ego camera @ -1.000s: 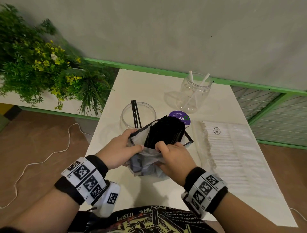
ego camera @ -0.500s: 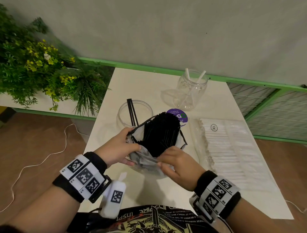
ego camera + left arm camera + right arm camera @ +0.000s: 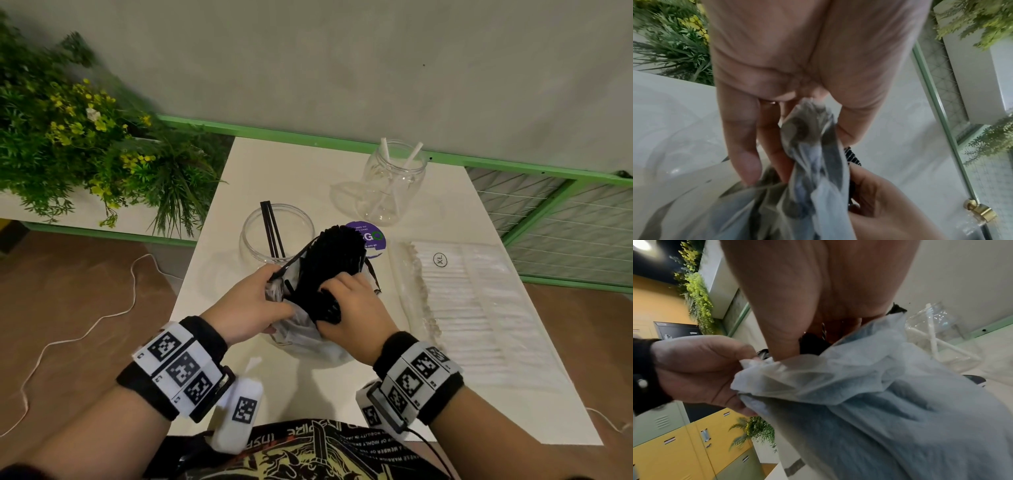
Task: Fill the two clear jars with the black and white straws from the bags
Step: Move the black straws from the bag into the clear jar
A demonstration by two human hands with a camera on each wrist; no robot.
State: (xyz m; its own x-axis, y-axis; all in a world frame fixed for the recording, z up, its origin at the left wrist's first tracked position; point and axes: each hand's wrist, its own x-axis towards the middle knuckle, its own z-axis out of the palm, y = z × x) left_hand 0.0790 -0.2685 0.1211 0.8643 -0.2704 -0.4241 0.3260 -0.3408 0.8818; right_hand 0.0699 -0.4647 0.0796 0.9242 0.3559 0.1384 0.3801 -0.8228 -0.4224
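A crumpled translucent bag stands upright near the table's front, and a thick bundle of black straws sticks out of its mouth. My left hand pinches the bag's left rim. My right hand reaches into the mouth, its fingers curled round the lower part of the black bundle. Just behind the bag, a clear jar holds two black straws. Farther back on the right, a second clear jar holds a few white straws. The bag of white straws lies flat on the right.
A purple round label lies behind the black bundle. The white table ends at a green rail and wall at the back. Green plants fill a planter to the left. A white cable trails on the floor.
My right hand has left the bag's lower front and moved up into its mouth, closing round the black straws. The left hand keeps its pinch on the rim.
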